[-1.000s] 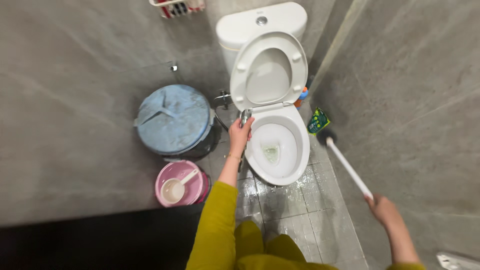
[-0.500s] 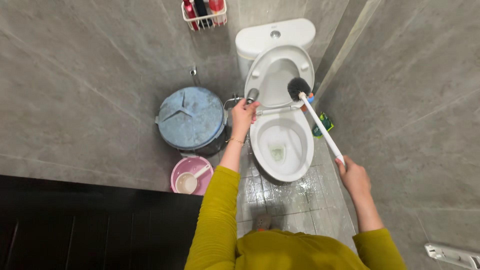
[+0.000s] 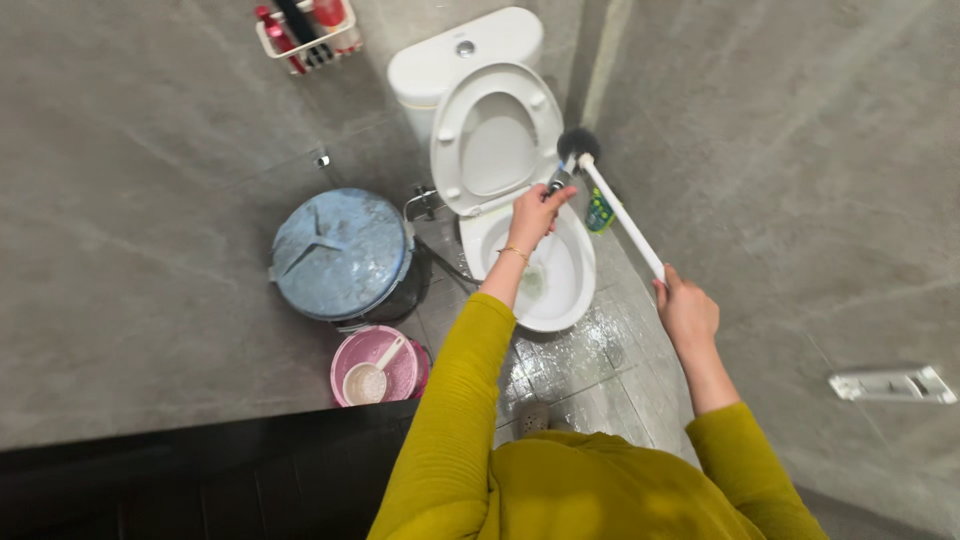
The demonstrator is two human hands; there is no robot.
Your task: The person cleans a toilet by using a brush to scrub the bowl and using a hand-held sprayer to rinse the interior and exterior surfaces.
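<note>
Two hands busy over the toilet bowl [image 3: 572,300]. Your left hand [image 3: 535,212] is closed around a small metal spray nozzle [image 3: 556,184], fingers wrapped tight, held above the rear rim of the bowl just below the raised seat [image 3: 495,135]. The nozzle tip points toward the brush head. Your right hand [image 3: 685,312] is fisted around the lower end of the white handle of the toilet brush [image 3: 620,212], well right of the bowl over the wet floor tiles [image 3: 590,365]. The handle slants up and left; its dark bristle head [image 3: 577,143] sits by the right edge of the raised seat, just beside the nozzle. Whether the head touches the nozzle, cannot tell.

Seat and lid stand upright against the white cistern [image 3: 462,52]. Some water shows in the bowl bottom. A hose [image 3: 445,258] runs from the wall side left of the bowl.

Left of the toilet on the floor: a round bin with a blue lid [image 3: 342,252], and nearer you a pink bucket [image 3: 375,365] with a white scoop [image 3: 365,378] in it. A green pack [image 3: 598,212] lies on the floor at the right of the bowl, partly behind the brush handle. A wire rack [image 3: 305,35] with red and dark bottles hangs on the far wall, top left. A white bracket [image 3: 888,384] sits on the right wall. Yellow-green sleeves cover both arms.
</note>
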